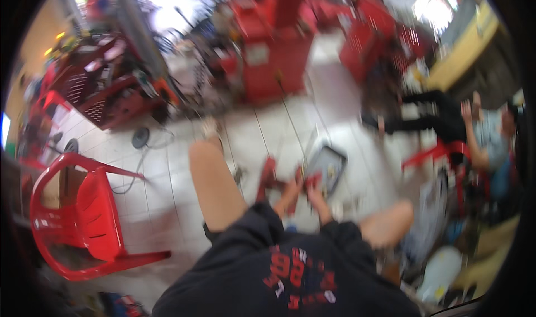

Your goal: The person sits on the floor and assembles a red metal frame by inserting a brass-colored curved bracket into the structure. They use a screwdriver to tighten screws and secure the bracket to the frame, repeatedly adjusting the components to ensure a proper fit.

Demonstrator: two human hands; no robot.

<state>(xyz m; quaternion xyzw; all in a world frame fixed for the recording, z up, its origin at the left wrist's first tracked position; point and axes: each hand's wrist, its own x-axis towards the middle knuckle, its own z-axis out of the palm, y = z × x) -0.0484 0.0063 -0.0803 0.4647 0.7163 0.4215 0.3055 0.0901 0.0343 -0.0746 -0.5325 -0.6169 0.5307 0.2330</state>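
Red tool [268, 178] with long handles sits low on the white tiled floor [167, 172] between the person's knees, both hands meeting on it: left hand [291, 189] and right hand [314, 193] look curled around its handles, grip blurred, cannot tell how tight. Grey tray [328, 166] lies just beyond; red plastic chair [84, 216] stands at the floor's left edge
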